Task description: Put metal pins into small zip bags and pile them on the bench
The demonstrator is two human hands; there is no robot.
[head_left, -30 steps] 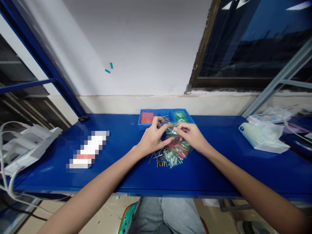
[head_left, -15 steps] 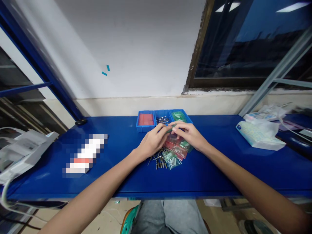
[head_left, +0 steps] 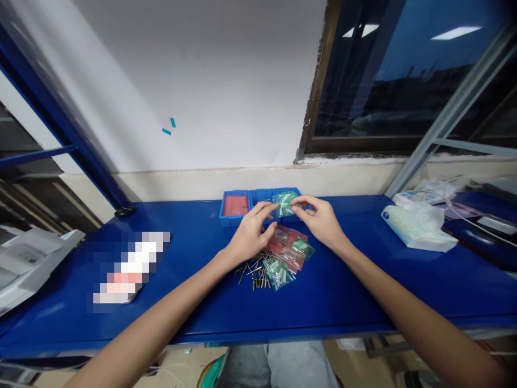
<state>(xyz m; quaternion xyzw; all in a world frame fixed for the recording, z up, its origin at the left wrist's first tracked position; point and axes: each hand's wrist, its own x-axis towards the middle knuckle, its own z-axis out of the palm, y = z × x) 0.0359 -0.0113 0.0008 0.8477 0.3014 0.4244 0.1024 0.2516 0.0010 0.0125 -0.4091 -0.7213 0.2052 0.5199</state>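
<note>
Your right hand (head_left: pixel 319 218) has a narrow grip, thumb and forefinger pinching the right side of a green bag (head_left: pixel 284 206) that holds pale pieces. Taking it by the side seems to leave most of the bag unobstructed. Your left hand (head_left: pixel 251 230) has a wider grip, thumb well apart from the forefinger, whose tip is at the bag's left side; I can't tell whether it touches, but from there it could steady the film.

The bag is up in front of the right compartment of the blue tray (head_left: pixel 231 221), which stands along the bench's (head_left: pixel 351 302) far edge, probably to keep its contents within reach while leaving room ahead of you. Red film (head_left: pixel 236 205) lies in its left compartment.

Between the tray and the bench's near edge, a red bag (head_left: pixel 289 237) overlaps other bags, with loose metal pins (head_left: pixel 262 280) beside them, likely gathered there to sit under both your hands. A tissue pack (head_left: pixel 416 237) is well apart, toward the bench's right end.
</note>
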